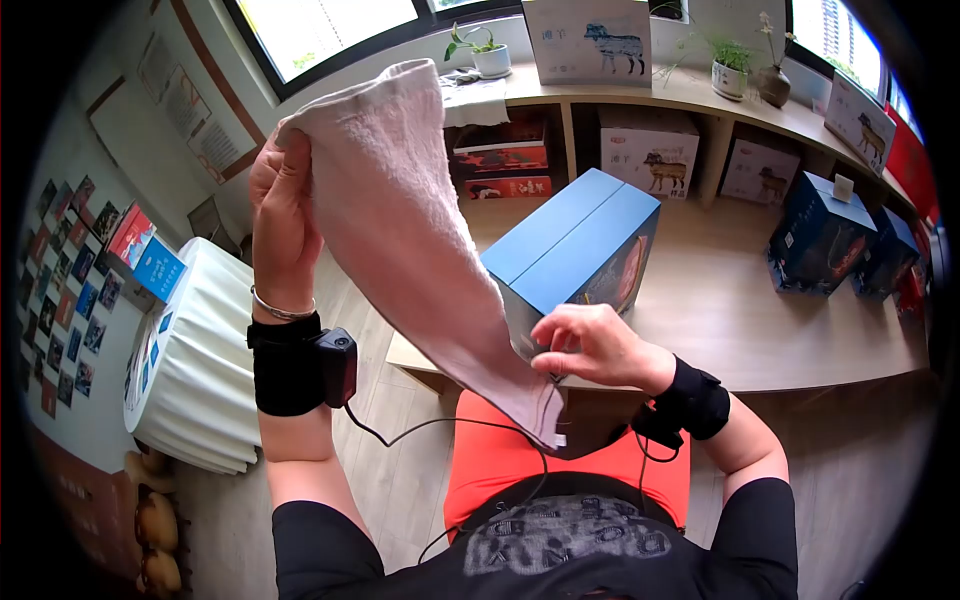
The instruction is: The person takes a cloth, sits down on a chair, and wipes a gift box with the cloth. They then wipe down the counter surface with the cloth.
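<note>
A pale pink towel (400,190) is stretched slantwise in front of me, from upper left to lower right. My left hand (283,190) is raised and closed on the towel's upper left corner. Near the lower end, my right hand (600,345) has bent fingers, with thumb and fingertips at the towel's edge in what looks like a pinch. Below those fingertips dangles a corner with a small white label. Just beyond the right hand, a blue box (575,240) stands on the wooden tabletop (710,320), partly covered by the towel.
Further blue boxes (822,235) stand at the table's right. Behind is a shelf (690,95) with potted plants (491,60) and printed cartons (648,155). A white-draped round table (205,350) is at left. An orange-red stool (490,440) is beneath me. Cables run from both wristbands.
</note>
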{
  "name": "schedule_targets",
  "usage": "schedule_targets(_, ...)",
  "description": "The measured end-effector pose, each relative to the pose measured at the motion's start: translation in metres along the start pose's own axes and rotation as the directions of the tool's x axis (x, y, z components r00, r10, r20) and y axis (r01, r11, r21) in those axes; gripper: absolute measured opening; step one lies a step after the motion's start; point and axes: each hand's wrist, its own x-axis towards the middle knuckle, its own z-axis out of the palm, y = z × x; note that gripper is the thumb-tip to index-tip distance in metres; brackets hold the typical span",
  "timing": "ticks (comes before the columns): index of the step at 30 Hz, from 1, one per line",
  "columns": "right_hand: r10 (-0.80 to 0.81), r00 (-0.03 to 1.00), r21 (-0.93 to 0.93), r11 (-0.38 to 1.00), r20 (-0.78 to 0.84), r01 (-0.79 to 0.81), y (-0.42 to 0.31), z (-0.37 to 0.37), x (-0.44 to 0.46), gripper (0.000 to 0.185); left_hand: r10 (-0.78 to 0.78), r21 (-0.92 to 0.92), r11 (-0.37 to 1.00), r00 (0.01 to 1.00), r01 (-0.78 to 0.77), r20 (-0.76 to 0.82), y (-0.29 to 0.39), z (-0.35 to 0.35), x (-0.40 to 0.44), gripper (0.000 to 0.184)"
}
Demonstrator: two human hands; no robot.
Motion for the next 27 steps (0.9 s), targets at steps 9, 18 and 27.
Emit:
schedule_targets(9,-0.044,0.912,0.450,0.859,-0.408,0.243,-0.049,-0.045,0.068,0.029,0.041,0.023,0.999,0.993,-0.043,0.115,-0.001,0.070,0.014,0.028)
schedule_targets(18,0.043,0.773,0.183,0.978,-0.633,0.096,-0.043,-0.065,0.058,0.033,0.075,0.313,0.947,0.997,-0.077,0.017,-0.010,0.083,0.002,0.026)
schedule_targets(27,-0.125,0.829,-0.261,0.965,-0.545,-0.027,-0.043,-0.054,0.042,0.029,0.078,0.240,0.969,0.996,-0.067,-0.039,-0.027,0.098,0.002,0.021)
